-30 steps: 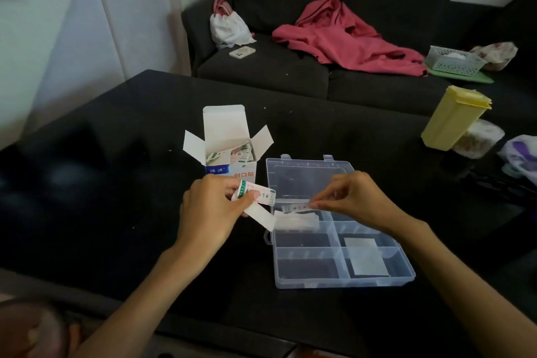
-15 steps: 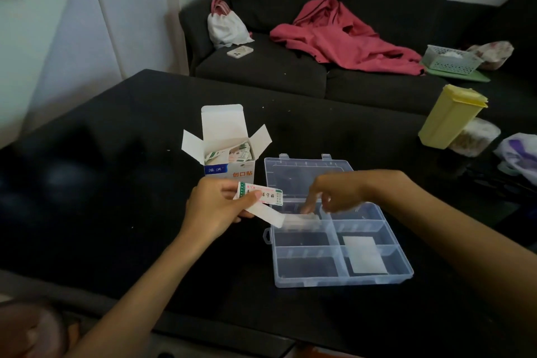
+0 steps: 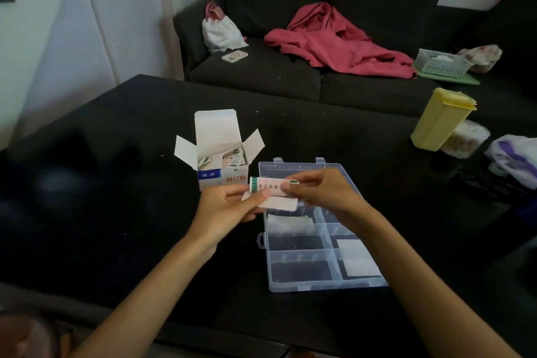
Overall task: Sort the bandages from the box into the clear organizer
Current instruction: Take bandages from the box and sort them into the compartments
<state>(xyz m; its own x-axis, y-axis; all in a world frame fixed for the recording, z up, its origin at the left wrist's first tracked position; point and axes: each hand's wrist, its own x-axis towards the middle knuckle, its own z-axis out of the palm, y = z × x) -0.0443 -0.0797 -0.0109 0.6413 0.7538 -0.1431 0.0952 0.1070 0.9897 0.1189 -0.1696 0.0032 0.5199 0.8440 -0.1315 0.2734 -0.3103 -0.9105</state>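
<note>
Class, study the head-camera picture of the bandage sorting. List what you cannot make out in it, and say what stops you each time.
- How many bandages remain in the box: its walls hide all but the top ones.
- Print on the bandage wrapper: too small, and partly covered by the left hand and right hand.
- The organizer compartments under the hands: covered by them.
- The purple-and-white bag: cut off by the right edge.

Print on bandage strip (image 3: pixel 268 186) too small to read; left hand (image 3: pixel 229 206) thumb covers part. Right hand (image 3: pixel 322 190) hides organizer (image 3: pixel 325 285) far compartments. Box (image 3: pixel 222 166) contents mostly hidden. Plastic bag (image 3: pixel 514 158) cut off at right edge.
</note>
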